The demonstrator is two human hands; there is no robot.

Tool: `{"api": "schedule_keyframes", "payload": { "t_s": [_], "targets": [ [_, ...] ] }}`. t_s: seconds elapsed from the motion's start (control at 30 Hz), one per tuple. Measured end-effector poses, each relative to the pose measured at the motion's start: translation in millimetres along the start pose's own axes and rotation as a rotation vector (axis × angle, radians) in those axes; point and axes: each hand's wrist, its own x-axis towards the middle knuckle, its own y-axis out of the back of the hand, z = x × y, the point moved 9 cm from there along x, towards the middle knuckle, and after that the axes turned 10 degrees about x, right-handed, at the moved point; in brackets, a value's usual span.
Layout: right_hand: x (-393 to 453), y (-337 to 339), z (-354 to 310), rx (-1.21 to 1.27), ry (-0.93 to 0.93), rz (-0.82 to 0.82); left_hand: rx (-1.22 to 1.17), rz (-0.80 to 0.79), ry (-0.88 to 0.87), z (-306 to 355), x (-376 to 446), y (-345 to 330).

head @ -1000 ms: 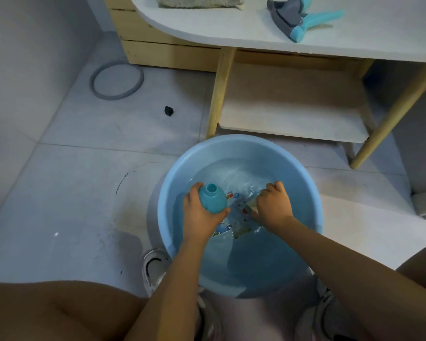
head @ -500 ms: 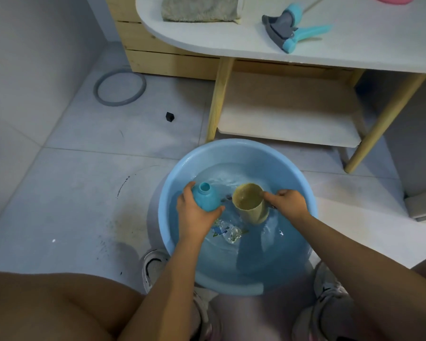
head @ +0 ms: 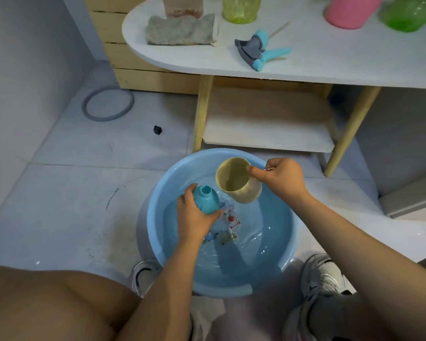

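A light blue basin of water stands on the floor between my feet. My left hand grips a blue bottle with an open neck, its printed lower part dipped in the water. My right hand holds a beige cup by its handle above the far side of the basin. The cup tilts toward the bottle and has water inside.
A white table on wooden legs stands just beyond the basin, with a low shelf under it. On top lie a grey cloth, a spray head and several coloured bottles. A grey ring and a small black object lie on the floor.
My right hand lifted the beige cup out of the water and raised it above the basin. The left hand kept its hold on the blue bottle. The view tilted up.
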Motion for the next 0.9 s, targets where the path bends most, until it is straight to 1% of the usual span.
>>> {"api": "schedule_keyframes", "payload": {
  "t_s": [0.17, 0.33, 0.43, 0.57, 0.9],
  "targets": [
    [-8, 5, -25, -0.168, 0.122, 0.019, 0.013, -0.031, -0.006, 4, -2, -8],
    [-16, 2, -52, -0.28, 0.31, 0.044, 0.02, -0.031, -0.021, 5, 0, -10],
    [-18, 2, -61, -0.318, 0.382, 0.072, 0.03, -0.035, -0.022, 4, 1, -11],
    [-17, 0, -62, -0.359, 0.407, 0.065, 0.031, -0.043, -0.014, 2, 0, -12],
    [-18, 3, -71, -0.357, 0.463, 0.13, 0.033, -0.046, -0.005, 0, 2, -14]
  ]
}}
